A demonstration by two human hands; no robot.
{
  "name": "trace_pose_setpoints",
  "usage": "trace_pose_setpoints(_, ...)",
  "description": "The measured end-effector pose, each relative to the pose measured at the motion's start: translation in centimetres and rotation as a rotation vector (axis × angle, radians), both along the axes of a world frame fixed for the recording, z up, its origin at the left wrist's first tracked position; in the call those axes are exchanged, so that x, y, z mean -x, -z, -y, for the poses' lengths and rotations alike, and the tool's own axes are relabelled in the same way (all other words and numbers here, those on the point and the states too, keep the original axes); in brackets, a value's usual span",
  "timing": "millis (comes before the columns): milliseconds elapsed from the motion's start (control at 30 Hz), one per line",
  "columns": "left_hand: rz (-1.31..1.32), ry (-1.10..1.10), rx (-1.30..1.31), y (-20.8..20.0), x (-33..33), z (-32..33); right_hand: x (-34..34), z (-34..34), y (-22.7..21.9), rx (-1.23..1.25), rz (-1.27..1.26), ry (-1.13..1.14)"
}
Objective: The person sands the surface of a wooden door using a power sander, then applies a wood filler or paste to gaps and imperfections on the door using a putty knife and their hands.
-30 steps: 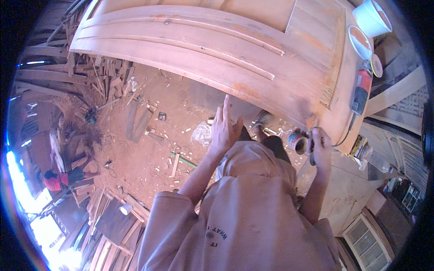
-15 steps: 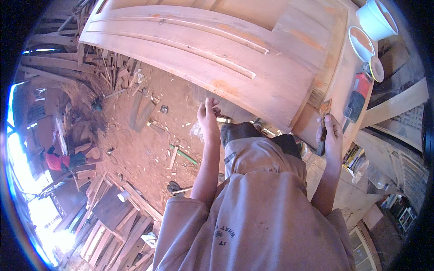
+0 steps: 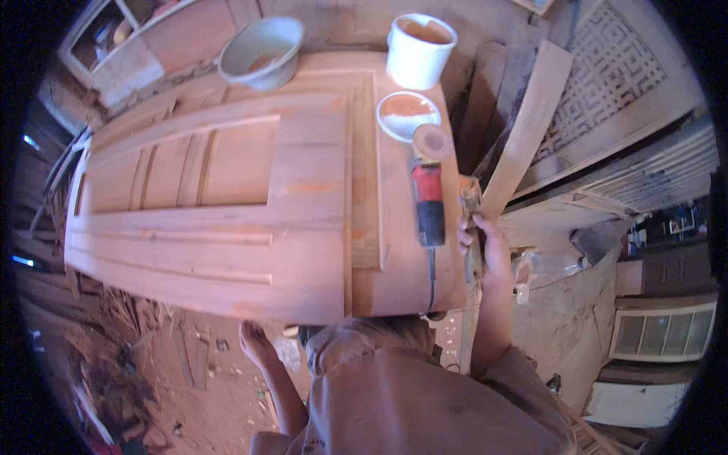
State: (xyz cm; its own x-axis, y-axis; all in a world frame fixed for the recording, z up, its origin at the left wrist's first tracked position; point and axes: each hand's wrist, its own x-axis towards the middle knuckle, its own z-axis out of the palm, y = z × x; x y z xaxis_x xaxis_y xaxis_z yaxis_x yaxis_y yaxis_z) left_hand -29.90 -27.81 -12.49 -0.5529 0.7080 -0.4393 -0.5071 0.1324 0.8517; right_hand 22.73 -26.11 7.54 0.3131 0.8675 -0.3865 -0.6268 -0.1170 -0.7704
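My right hand (image 3: 487, 241) is closed around the handle of a putty knife (image 3: 472, 199), whose tip is smeared orange-brown; it is beside the bench's right edge. My left hand (image 3: 258, 341) hangs just off the near edge of a panelled wooden door (image 3: 303, 227), its fingers loosely curled with nothing visible in them. The door lies flat, with orange filler patches on its surface. To its right, an angle grinder (image 3: 429, 193) with a red and black body and a round disc rests on the wood, its cord running toward me.
Behind the grinder lies a white lid (image 3: 409, 129) with orange-brown paste, and a white bucket (image 3: 422, 57) stands beyond it. A grey basin (image 3: 262, 57) sits at the door's far edge. A plank (image 3: 531, 125) leans at the right. Wood scraps litter the dirt floor (image 3: 163, 379).
My view has swung right and up, bringing the basin and more of the door in. My right hand still holds the putty knife, now beside the grinder. My left hand stays near the door's edge.
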Motion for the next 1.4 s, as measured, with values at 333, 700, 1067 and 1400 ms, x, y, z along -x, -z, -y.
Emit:
trace_pose_setpoints(333,0.248,-0.198,-0.053,2.3,-2.8,-2.7,-12.1,-23.4,-7.4,-0.176,0.376,-0.018)
trace_pose_setpoints(700,-0.057,-0.319,0.221,6.4,-4.2,-3.8,-21.9,-38.8,-6.4,0.417,2.101,-0.432)
trace_pose_setpoints(1067,-0.721,0.121,0.287,4.5,-15.3,-24.8,-25.4,-43.7,-7.8,0.24,2.092,-0.741)
trace_pose_setpoints(1400,-0.801,0.286,0.305,4.1,-19.3,-30.6,-26.7,-52.8,0.4,0.473,2.106,-0.736)
